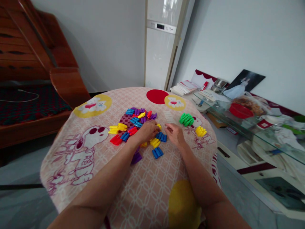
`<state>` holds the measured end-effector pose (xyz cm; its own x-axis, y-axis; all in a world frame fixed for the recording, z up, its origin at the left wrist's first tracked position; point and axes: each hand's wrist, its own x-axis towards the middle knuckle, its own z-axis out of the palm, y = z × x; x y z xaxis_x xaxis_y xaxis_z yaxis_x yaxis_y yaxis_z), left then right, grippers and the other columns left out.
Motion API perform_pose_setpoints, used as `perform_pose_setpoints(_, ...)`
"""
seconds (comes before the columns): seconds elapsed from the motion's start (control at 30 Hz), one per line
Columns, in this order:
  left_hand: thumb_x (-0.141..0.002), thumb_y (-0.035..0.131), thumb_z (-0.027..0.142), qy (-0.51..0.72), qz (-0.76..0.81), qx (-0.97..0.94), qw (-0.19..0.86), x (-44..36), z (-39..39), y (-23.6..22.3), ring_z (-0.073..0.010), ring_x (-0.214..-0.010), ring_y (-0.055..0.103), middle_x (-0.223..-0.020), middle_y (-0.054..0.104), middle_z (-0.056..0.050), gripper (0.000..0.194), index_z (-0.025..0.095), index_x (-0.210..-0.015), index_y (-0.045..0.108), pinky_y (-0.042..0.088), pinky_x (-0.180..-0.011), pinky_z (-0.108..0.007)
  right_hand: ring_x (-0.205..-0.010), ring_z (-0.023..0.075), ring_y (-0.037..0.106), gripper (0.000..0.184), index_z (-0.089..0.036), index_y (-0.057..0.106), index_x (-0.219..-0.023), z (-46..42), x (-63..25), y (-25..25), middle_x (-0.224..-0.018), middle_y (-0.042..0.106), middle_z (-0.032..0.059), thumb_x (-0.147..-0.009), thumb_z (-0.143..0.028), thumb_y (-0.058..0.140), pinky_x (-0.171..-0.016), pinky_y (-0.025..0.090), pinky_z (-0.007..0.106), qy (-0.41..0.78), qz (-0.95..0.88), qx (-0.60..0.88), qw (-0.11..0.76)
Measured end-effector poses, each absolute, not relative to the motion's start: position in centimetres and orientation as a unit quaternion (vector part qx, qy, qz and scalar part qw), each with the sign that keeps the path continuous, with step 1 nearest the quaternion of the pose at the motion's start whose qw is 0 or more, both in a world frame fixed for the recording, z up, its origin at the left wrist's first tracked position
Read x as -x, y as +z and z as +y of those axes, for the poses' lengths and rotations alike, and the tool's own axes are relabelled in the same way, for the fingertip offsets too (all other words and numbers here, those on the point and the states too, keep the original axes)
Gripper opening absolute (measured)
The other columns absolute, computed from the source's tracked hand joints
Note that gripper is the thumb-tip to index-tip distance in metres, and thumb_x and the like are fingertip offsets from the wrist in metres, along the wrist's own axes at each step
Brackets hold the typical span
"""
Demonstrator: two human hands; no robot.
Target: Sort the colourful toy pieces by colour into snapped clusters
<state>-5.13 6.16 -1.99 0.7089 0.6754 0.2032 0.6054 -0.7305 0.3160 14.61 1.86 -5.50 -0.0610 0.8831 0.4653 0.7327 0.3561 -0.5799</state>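
Cloth-covered table [147,190], colourful blocks [136,122] strewn across middle. Left hand [149,130] curled at yellow block [159,127], grip unclear; right hand [175,134], fingers bent, right of blue blocks [162,137], cannot tell if holding anything. Left wrist above loose blocks; sideways sweep might scatter them.

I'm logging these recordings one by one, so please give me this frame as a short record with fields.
surface: patterned tablecloth
left hand: among the loose pieces, fingertips at a yellow piece; grip unclear
right hand: beside the blue pieces; grip unclear
loose piece colours: blue, red, yellow, purple
right of the loose pieces: green cluster, smaller yellow cluster
far right: glass shelf with a red bowl
far left: wooden seat
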Motion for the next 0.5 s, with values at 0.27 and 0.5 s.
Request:
perform_pose_setpoints(0.27, -0.079, 0.055, 0.011, 0.284, 0.352, -0.87, 0.197, 4.6, 6.5, -2.4, -0.0205, -0.096, 0.068, -0.098, 0.076, -0.008, 0.03, 0.019, -0.093, 0.079, 0.053, -0.093, -0.032, -0.079, 0.0163, 0.065, 0.036, -0.021, 0.07, -0.119, 1.7, -14.0, -5.3, -0.098, 0.069, 0.007, -0.083, -0.026, 0.074, -0.07, 0.055, 0.027, 0.169, -0.752, 0.504, 0.39)
perform_pose_setpoints(0.5, -0.078, 0.056, 0.014, 0.292, 0.379, -0.846, 0.235, 4.8, 6.2, -1.9, -0.0204, -0.086, 0.068, -0.089, 0.075, -0.006, 0.023, 0.018, -0.088, 0.077, 0.052, -0.084, -0.03, -0.079, 0.0164, 0.068, 0.035, -0.023, 0.072, -0.115, 2.1, -13.4, -6.0, -0.098, 0.069, 0.0047, -0.081, -0.013, 0.07, -0.076, 0.055, 0.029, 0.186, -0.746, 0.512, 0.383)
